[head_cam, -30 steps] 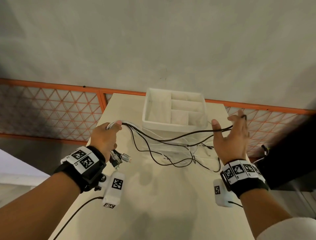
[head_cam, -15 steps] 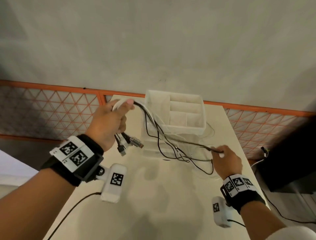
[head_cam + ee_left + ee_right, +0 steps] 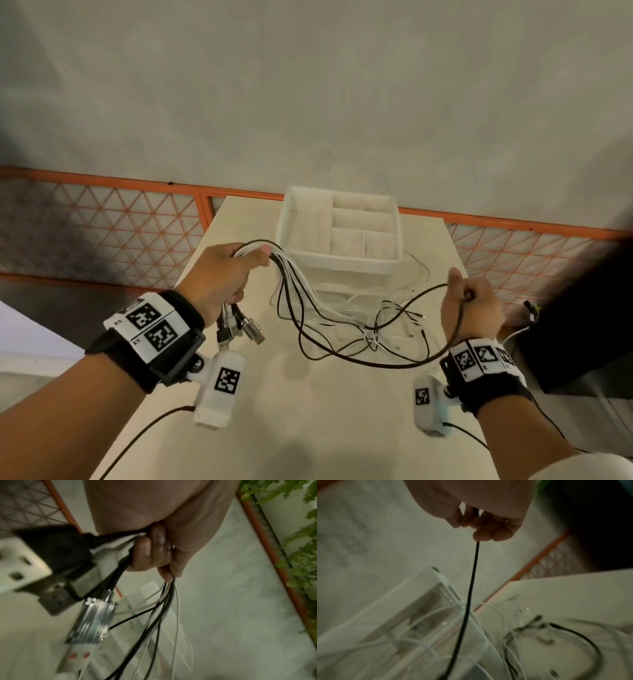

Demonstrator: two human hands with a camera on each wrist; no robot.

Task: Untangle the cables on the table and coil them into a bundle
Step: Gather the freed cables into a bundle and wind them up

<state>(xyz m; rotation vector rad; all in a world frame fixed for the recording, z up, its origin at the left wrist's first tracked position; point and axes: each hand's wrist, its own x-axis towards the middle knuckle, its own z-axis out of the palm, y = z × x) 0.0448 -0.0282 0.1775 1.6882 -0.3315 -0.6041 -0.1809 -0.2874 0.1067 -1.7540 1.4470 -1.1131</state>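
My left hand (image 3: 222, 274) is raised over the table's left side and grips a bunch of black and white cables (image 3: 294, 284) near their ends. Several USB plugs (image 3: 239, 330) hang below its palm, seen close and blurred as plugs (image 3: 92, 620) in the left wrist view. The strands droop to a loose tangle (image 3: 380, 329) on the table. My right hand (image 3: 471, 305) is curled around one black cable (image 3: 454, 329), which loops down under the wrist; the right wrist view shows that cable (image 3: 471, 588) running from the fingers (image 3: 488, 532) down to the table.
A white divided organizer box (image 3: 342, 233) stands on a clear stand at the far middle of the beige table (image 3: 308, 428). An orange mesh fence (image 3: 102, 222) runs behind. A dark object (image 3: 582, 325) sits past the table's right edge.
My left hand came down and a little toward me with the bunch. My right hand rose from the table and moved right, pulling the black cable out into a long loop.
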